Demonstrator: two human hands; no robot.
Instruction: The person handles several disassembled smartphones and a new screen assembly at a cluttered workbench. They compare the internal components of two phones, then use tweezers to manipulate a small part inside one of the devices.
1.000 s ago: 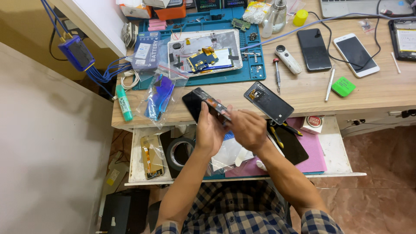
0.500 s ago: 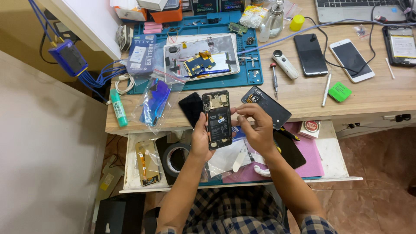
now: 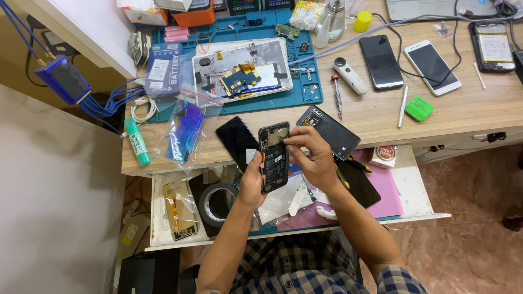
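The left hand [image 3: 251, 182] is cradling an opened phone [image 3: 273, 158] from below and along its left edge, its grip closed around the body so the exposed insides are facing up. A second ago the phone was lying tilted and low between both hands; now it is standing nearly upright in the view, lifted just off the tabletop [image 3: 381, 117] edge, above the open drawer [image 3: 417, 193]. The right hand [image 3: 313, 158] has shifted from the phone's lower side to its top right corner, at about one o'clock on the device, and its fingertips [image 3: 289, 140] are pinching narrowly there, touching the board area. That shift suggests the work is moving from positioning the phone to handling a small part near its top.

A black screen panel [image 3: 237, 142] is lying at nine o'clock from the phone, just beside it, and a dark back cover [image 3: 329, 130] is resting at two o'clock, partly behind the right hand. A roll of black tape [image 3: 218, 202] is sitting in the drawer at seven o'clock. The blue repair mat [image 3: 310, 90] with a dismantled tablet [image 3: 242, 68] is lying at twelve o'clock, well apart.
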